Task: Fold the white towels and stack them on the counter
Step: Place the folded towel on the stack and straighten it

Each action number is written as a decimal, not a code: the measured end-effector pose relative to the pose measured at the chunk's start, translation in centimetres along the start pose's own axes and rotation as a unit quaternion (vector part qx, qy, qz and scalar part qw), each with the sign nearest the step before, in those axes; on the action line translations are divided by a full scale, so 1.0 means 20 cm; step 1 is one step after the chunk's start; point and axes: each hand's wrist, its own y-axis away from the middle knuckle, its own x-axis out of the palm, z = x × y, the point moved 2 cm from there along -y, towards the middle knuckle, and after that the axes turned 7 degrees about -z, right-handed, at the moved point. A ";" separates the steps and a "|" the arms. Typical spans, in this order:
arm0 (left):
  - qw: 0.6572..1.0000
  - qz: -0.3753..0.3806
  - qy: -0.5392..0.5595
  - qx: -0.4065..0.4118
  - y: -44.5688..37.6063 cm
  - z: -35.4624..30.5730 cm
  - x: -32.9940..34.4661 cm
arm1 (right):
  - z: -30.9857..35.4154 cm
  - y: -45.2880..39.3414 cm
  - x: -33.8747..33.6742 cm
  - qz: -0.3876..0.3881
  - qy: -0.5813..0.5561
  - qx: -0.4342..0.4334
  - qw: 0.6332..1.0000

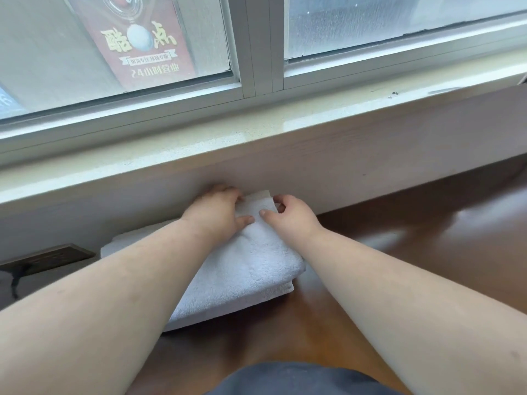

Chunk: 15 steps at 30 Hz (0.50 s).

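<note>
A folded white towel lies on the brown wooden counter, close to the wall under the window sill. It looks like two layers or two towels stacked, with a lower edge showing at the front right. My left hand rests on the towel's far end, fingers curled over its left side. My right hand pinches the same far end from the right, thumb on top. Both hands grip the towel's far edge next to the wall.
A pale stone window sill juts out above the hands. Frosted window panes with a red poster stand behind it. A dark socket plate with a black cable sits at the left on the wall.
</note>
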 end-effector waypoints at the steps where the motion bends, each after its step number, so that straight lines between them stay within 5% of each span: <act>1: 1.000 0.016 -0.022 0.003 0.01 0.00 0.02 | 0.01 -0.01 0.01 0.001 0.010 -0.003 1.000; 7: 0.997 -0.050 0.058 -0.001 0.01 0.05 -0.02 | 0.06 -0.03 0.02 -0.075 -0.052 -0.026 0.995; 15: 0.996 -0.084 -0.040 -0.014 -0.03 0.00 0.03 | 0.02 -0.02 -0.02 0.004 0.038 0.071 0.997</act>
